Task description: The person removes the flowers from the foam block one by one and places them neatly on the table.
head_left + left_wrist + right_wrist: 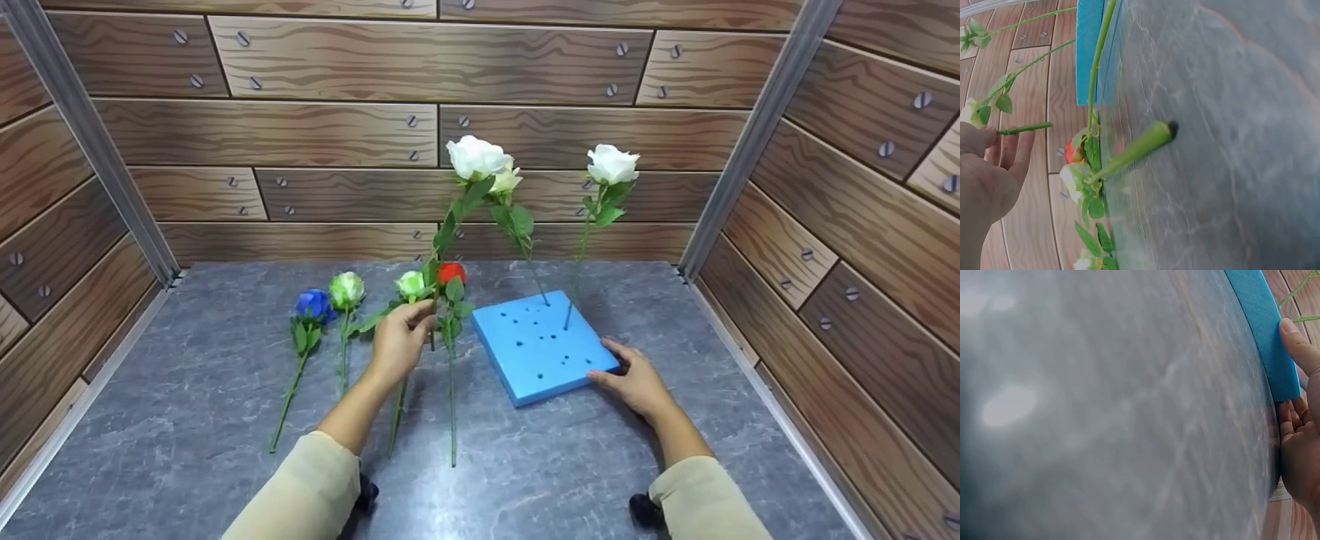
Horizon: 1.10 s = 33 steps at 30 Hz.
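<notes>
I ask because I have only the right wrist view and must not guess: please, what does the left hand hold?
Observer: The left hand holds a white flower by its stem.
Operator: Thank you. In my picture I see only one part of the blue block. How many flowers stand in it?
Observer: Two: a pale yellow flower and a second white flower.
Operator: And does any flower lie on the grey table?
Observer: Yes, four: a blue flower, a red flower and two pale green flowers.
</notes>
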Each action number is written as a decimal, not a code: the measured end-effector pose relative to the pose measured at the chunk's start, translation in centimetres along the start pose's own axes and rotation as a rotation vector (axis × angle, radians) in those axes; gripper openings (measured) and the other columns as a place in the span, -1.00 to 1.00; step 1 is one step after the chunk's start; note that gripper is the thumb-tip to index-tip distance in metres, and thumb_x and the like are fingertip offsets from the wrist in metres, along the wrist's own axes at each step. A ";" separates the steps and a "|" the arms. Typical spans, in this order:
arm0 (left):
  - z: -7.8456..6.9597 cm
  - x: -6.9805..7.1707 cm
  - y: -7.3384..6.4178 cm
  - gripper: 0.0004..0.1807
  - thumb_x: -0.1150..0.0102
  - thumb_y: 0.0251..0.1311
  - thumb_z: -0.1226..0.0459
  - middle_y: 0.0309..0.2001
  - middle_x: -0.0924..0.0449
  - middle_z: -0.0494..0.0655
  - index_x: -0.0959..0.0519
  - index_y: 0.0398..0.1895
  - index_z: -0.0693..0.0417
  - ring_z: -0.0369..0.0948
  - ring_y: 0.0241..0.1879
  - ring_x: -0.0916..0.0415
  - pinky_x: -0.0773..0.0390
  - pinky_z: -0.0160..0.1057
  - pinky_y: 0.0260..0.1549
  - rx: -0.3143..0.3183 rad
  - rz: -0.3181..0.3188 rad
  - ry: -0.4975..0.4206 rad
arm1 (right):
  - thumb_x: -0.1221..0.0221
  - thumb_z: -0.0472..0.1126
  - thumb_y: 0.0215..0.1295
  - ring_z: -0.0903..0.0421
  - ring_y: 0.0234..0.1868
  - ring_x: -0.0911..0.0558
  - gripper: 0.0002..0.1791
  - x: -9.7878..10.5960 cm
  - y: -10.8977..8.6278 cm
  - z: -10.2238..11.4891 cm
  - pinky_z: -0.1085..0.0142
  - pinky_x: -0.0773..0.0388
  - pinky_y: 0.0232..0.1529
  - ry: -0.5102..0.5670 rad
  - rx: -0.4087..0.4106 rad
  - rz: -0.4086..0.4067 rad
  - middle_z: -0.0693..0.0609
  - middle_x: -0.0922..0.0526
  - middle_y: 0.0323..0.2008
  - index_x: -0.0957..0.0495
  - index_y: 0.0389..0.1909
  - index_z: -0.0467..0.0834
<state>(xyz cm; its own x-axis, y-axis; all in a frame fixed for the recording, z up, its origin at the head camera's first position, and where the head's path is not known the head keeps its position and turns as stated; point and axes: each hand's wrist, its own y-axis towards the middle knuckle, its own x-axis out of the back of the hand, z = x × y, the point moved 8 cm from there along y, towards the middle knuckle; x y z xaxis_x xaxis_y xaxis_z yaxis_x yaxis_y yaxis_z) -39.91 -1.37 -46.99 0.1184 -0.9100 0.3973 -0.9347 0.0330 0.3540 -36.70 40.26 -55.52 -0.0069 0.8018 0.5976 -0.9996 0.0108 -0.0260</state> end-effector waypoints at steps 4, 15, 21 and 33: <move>0.2 0.5 -0.1 -0.68 -0.29 0.50 0.38 0.07 -0.81 0.15 -0.75 0.24 0.12 -0.05 -0.15 -0.81 -0.82 -0.28 -0.24 0.005 0.002 -0.007 | -0.47 0.10 0.39 -0.36 0.53 -0.42 -0.01 0.0 0.1 0.0 -0.23 -0.44 0.53 -0.005 -0.001 0.006 -0.40 -0.21 0.63 -0.24 0.69 -0.13; 0.7 2.0 -0.5 -0.69 -0.33 0.45 0.42 -0.10 -0.85 0.19 -0.76 0.20 0.18 -0.02 -0.22 -0.83 -0.82 -0.28 -0.29 -0.004 -0.010 0.013 | -0.45 0.12 0.41 -0.36 0.56 -0.39 -0.01 0.3 0.2 -0.2 -0.23 -0.41 0.57 -0.006 0.001 0.017 -0.38 -0.16 0.66 -0.21 0.71 -0.10; 1.4 3.0 -1.1 -0.71 -0.33 0.44 0.43 -0.10 -0.85 0.17 -0.76 0.18 0.19 -0.01 -0.19 -0.84 -0.83 -0.31 -0.28 0.029 -0.014 0.020 | -0.46 0.14 0.38 -0.36 0.58 -0.38 0.02 0.1 0.1 -0.3 -0.24 -0.40 0.57 0.007 -0.016 0.019 -0.37 -0.18 0.65 -0.21 0.71 -0.09; 2.7 4.9 -2.2 -0.65 -0.30 0.49 0.40 -0.01 -0.84 0.19 -0.70 0.28 0.21 0.00 -0.11 -0.83 -0.85 -0.26 -0.24 0.090 -0.005 0.039 | -0.45 0.15 0.39 -0.39 0.63 -0.29 0.01 0.1 0.0 -0.3 -0.29 -0.33 0.61 -0.007 -0.005 0.029 -0.37 -0.13 0.68 -0.21 0.71 -0.08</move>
<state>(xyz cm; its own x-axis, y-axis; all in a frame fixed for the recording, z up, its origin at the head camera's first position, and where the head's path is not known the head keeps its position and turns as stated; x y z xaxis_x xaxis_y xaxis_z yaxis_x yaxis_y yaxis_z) -38.14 -7.01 -48.13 0.1347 -0.8933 0.4287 -0.9601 -0.0107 0.2795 -36.73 40.51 -55.66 -0.0362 0.7973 0.6024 -0.9988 -0.0094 -0.0477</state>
